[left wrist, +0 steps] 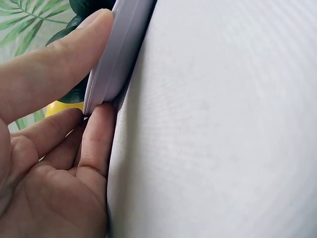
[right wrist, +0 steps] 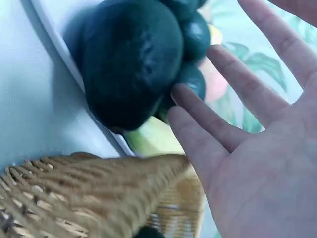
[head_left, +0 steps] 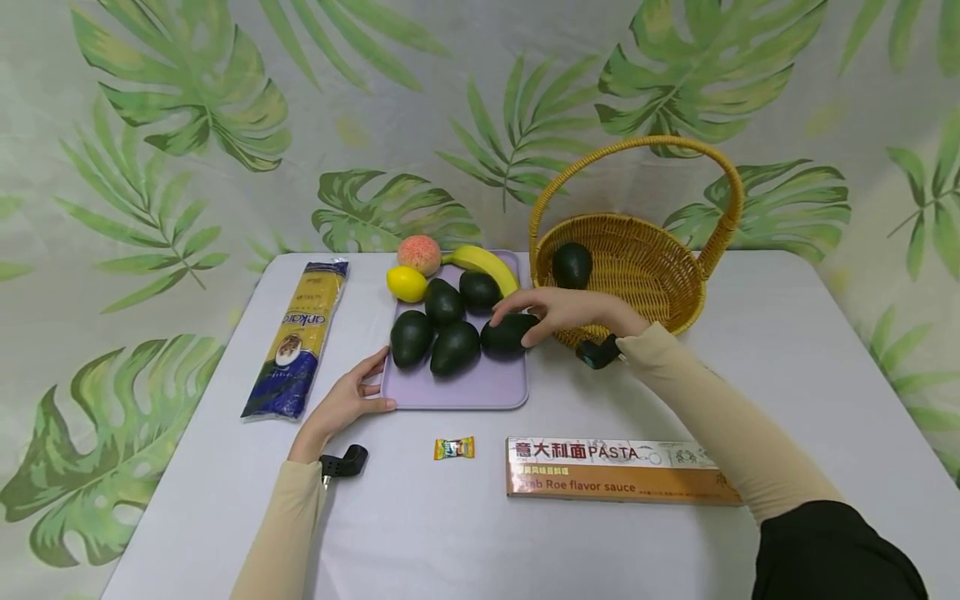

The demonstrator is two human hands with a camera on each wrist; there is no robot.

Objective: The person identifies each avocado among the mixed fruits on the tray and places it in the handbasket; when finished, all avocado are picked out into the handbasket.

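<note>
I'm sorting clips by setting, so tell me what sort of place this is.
Likely a staged tabletop scene: a leaf-print backdrop behind a white table, with a wicker basket and a lilac tray on it.

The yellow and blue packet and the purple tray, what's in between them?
The head view shows bare white tabletop there, except toward the near end, where the left hand holds the purple tray's edge.

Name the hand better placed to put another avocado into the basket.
Probably the right: the right hand is already over the rightmost avocado on the tray, beside the basket, its fingers spread. The left hand holds the tray's left edge, farther from the basket.
</note>
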